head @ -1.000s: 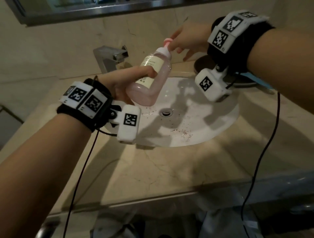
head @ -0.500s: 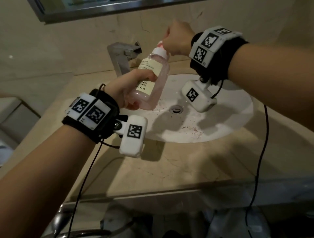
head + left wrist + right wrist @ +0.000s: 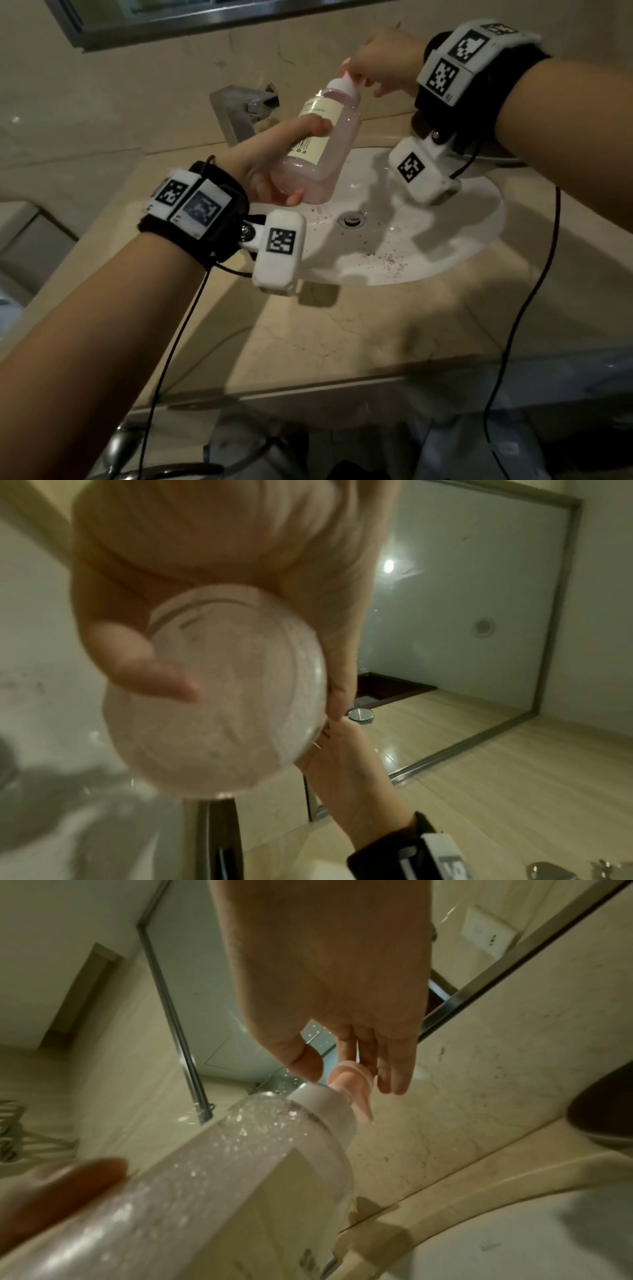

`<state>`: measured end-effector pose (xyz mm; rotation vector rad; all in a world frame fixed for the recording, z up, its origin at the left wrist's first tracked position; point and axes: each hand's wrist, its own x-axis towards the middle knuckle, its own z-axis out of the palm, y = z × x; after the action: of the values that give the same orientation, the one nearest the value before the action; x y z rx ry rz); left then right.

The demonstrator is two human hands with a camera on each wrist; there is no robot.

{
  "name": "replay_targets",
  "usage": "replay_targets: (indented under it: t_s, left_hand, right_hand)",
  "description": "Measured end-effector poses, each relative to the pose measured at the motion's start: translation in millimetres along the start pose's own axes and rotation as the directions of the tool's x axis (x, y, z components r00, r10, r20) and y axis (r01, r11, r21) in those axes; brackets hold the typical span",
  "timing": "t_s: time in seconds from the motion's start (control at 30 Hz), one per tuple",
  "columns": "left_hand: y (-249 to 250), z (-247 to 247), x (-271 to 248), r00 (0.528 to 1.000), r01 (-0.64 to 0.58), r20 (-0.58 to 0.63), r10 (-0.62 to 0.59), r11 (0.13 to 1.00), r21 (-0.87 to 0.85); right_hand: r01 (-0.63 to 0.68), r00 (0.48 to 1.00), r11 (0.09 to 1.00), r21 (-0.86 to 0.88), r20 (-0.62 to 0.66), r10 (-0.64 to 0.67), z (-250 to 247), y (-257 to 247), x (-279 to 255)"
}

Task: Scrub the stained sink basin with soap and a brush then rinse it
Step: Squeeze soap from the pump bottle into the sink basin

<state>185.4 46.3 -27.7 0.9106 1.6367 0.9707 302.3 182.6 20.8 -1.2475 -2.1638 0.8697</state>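
A clear soap bottle (image 3: 322, 147) of pink liquid with a pale label is tilted over the left of the white sink basin (image 3: 445, 233). My left hand (image 3: 274, 164) grips its lower body; the left wrist view shows the round bottle base (image 3: 222, 691) inside that hand (image 3: 205, 547). My right hand (image 3: 380, 65) pinches the pink pump head (image 3: 352, 1085) between thumb and fingers (image 3: 394, 1074), nozzle pointing down. Reddish stain specks (image 3: 390, 260) are scattered around the drain (image 3: 352, 219). No brush is visible.
A square chrome faucet (image 3: 239, 109) stands behind the bottle at the basin's back left. A beige marble counter (image 3: 342, 342) surrounds the basin. A mirror frame (image 3: 205, 24) runs above. A dark round object (image 3: 603, 1112) sits on the counter at back right.
My right hand's fingers, spread near the pump a second ago, have closed around the pump head. The bottle stays tilted in my left hand over the basin.
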Motion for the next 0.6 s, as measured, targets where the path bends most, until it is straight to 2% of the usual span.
replay_targets:
  t_s: [0.1, 0.17, 0.27, 0.33, 0.37, 0.4, 0.5, 0.6]
  left_hand:
    - [5.7, 13.5, 7.4, 0.999, 0.052, -0.004, -0.053, 0.991, -0.123]
    - [7.8, 19.1, 10.9, 0.994, 0.105, 0.019, -0.104, 0.980, -0.167]
    - [6.1, 25.8, 15.3, 0.992, 0.123, 0.059, -0.113, 0.970, -0.211]
    - [3.6, 28.8, 18.2, 0.992, 0.108, 0.091, -0.089, 0.963, -0.246]
    - [2.5, 29.4, 19.0, 0.991, 0.105, 0.101, -0.082, 0.961, -0.256]
    - [1.8, 29.9, 19.6, 0.991, 0.104, 0.109, -0.078, 0.961, -0.256]
    - [0.1, 30.6, 21.6, 0.991, 0.083, 0.121, -0.057, 0.971, -0.225]
    - [-3.1, 30.4, 23.4, 0.993, 0.066, 0.110, -0.041, 0.968, -0.241]
  right_hand:
    - [-0.098, 0.993, 0.985, 0.143, 0.081, 0.087, -6.5, 12.4, -2.9]
    - [-0.174, 0.981, 0.971, 0.164, 0.120, 0.155, -6.5, 24.0, -4.3]
    - [-0.160, 0.986, 0.976, 0.150, 0.063, 0.152, -9.0, 33.9, -0.5]
    - [-0.203, 0.979, 0.971, 0.125, 0.028, 0.201, -11.9, 36.5, -1.3]
    - [-0.233, 0.972, 0.967, 0.100, 0.054, 0.229, -13.8, 37.5, -1.9]
    - [-0.262, 0.959, 0.960, 0.103, 0.135, 0.247, -14.5, 37.5, -1.5]
    - [-0.322, 0.915, 0.926, 0.195, 0.314, 0.252, -13.9, 39.4, -4.1]
    - [-0.296, 0.938, 0.929, 0.223, 0.255, 0.237, -12.6, 34.7, -5.0]
